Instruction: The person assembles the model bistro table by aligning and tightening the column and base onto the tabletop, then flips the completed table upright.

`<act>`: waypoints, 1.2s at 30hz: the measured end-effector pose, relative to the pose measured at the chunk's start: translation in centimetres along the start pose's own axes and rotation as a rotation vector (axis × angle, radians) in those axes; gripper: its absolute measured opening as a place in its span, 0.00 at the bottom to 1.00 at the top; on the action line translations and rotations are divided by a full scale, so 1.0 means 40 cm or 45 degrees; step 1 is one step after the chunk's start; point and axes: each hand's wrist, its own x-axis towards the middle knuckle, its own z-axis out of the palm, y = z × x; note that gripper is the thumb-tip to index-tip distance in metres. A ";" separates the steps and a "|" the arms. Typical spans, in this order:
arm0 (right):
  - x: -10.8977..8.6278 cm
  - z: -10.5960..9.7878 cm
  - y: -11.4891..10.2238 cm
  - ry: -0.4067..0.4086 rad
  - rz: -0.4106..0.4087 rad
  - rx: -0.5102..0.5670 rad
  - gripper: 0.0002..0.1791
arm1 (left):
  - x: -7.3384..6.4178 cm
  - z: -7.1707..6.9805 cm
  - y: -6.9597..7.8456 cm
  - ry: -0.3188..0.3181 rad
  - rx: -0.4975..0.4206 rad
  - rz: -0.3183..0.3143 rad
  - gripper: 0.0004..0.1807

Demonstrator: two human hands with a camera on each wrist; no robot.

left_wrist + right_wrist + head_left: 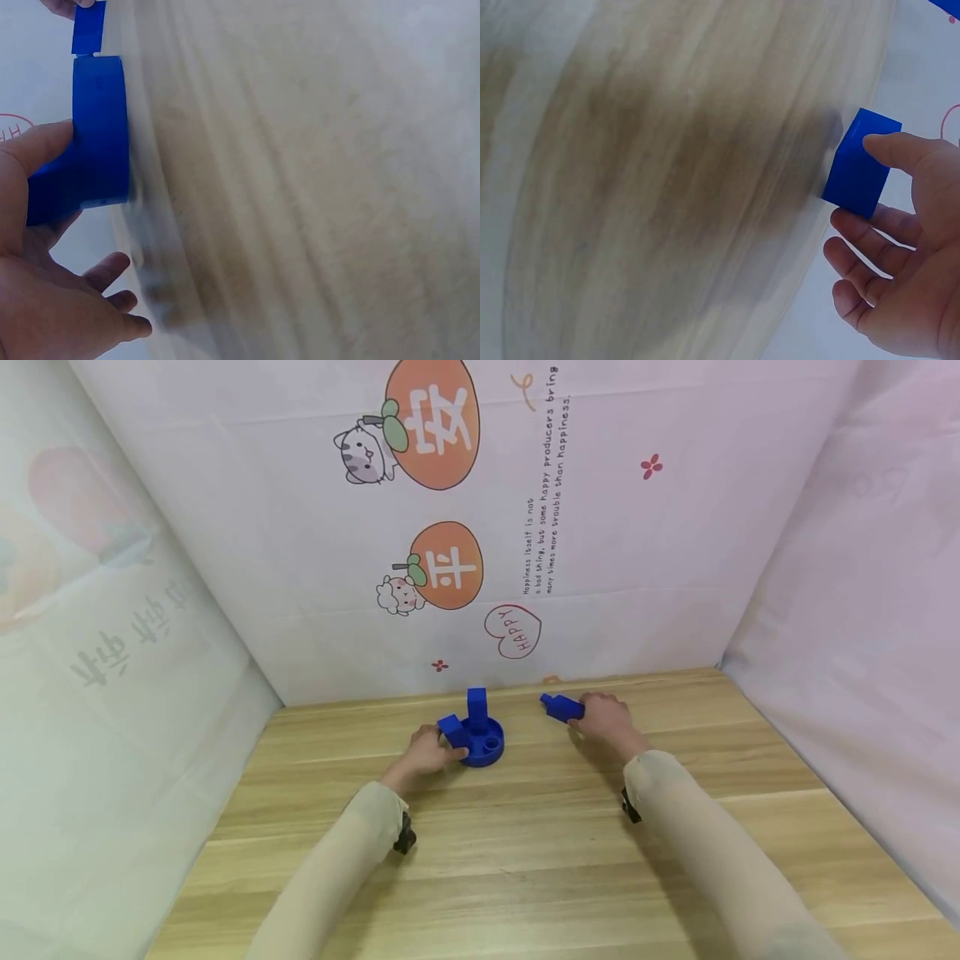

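A round blue base with a raised rim and a small ring-shaped socket stands on the table. One blue block rises upright from its back part. Another blue block leans out at its left side. My left hand grips the base at that left side, thumb against its rim; the left wrist view shows the thumb on the blue base. To the right, my right hand pinches a blue block with a narrow peg end, peg pointing left toward the base, apart from it.
The wood-grain table ends at a white printed cloth wall close behind the pieces. More white cloth hangs along the left and right sides.
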 end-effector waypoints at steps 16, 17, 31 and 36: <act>0.012 -0.006 -0.006 0.086 -0.022 0.050 0.31 | 0.000 0.000 -0.013 -0.013 -0.121 -0.044 0.45; 0.011 -0.008 -0.010 0.094 -0.028 0.049 0.31 | -0.001 0.000 -0.013 -0.012 -0.122 -0.039 0.45; -0.011 -0.051 -0.078 0.243 -0.133 0.100 0.29 | -0.010 -0.001 -0.015 -0.008 -0.059 0.025 0.45; -0.025 -0.068 -0.102 0.263 -0.146 0.107 0.28 | -0.013 -0.003 -0.010 -0.011 -0.043 0.024 0.45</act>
